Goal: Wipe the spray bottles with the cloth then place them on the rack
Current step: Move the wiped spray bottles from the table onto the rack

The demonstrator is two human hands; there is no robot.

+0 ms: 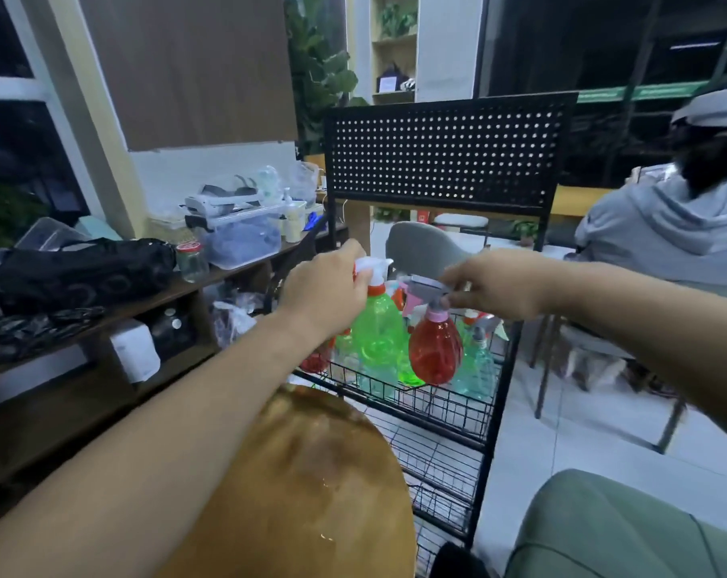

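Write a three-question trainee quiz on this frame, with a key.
1. True or false: the left hand grips the translucent green plastic spray bottle near its neck.
2. The right hand holds the round red plastic spray bottle by: A its base; B its grey trigger head; C its belly.
3. Fill in: both held bottles are in or just above the black metal rack's top wire ___.
Key: 1 true; 2 B; 3 basket.

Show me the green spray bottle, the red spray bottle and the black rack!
green spray bottle [378,331]: head view, on its green body.
red spray bottle [434,352]: head view, on its round body.
black rack [445,160]: head view, on its pegboard back panel.
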